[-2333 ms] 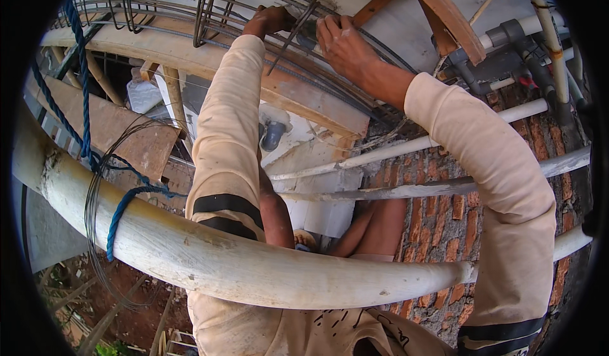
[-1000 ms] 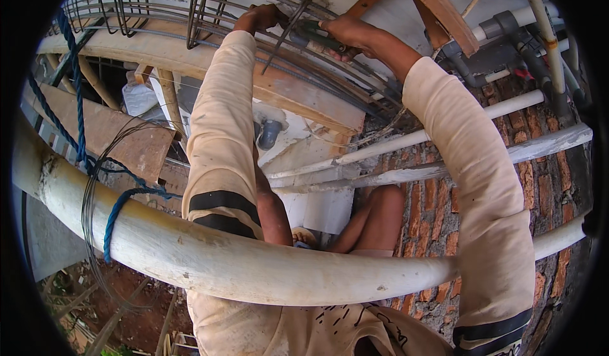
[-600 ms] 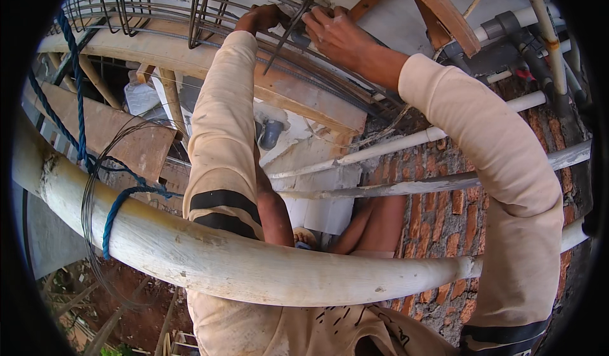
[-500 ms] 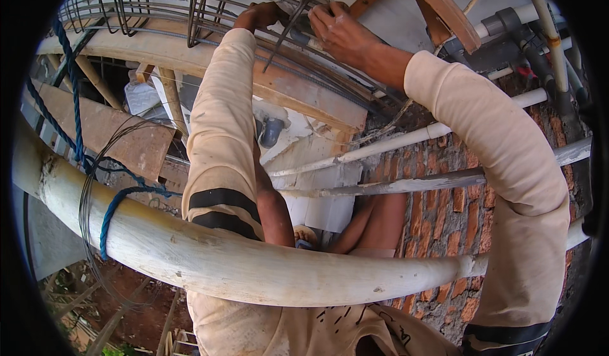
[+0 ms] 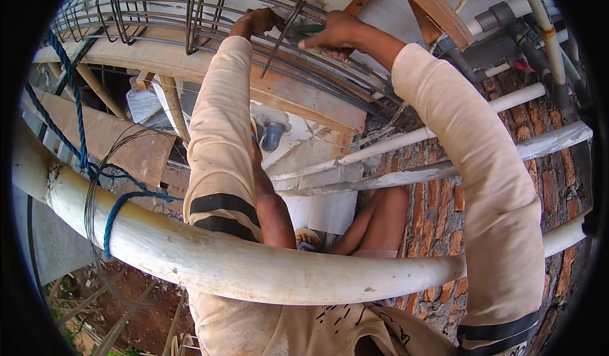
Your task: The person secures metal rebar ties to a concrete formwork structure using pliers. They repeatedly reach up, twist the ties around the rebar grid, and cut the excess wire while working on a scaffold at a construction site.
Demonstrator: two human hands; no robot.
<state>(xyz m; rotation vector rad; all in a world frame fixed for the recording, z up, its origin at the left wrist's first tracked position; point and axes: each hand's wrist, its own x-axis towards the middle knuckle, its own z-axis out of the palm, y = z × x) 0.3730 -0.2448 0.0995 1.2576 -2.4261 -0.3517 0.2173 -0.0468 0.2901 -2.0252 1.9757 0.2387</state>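
Note:
At the far side, my left hand is closed by the long reinforcing bars, its fingertips curled beside a slanting steel stirrup. What they pinch is too small to make out. Just right of that stirrup, my right hand is closed on a green-handled hand tool. The tool's working end is by the bars and hard to see. The bars form a rebar cage with several bent stirrups, lying along a wooden formwork board.
A thick pale pole crosses in front of my body, with blue rope and a coil of thin wire hung on it. White pipes run beside a brick wall at the right. Wooden braces stand at the far right.
My right hand has turned over and moved slightly; the tool's green handle now shows. The right arm has shifted left. My left hand stays by the stirrup.

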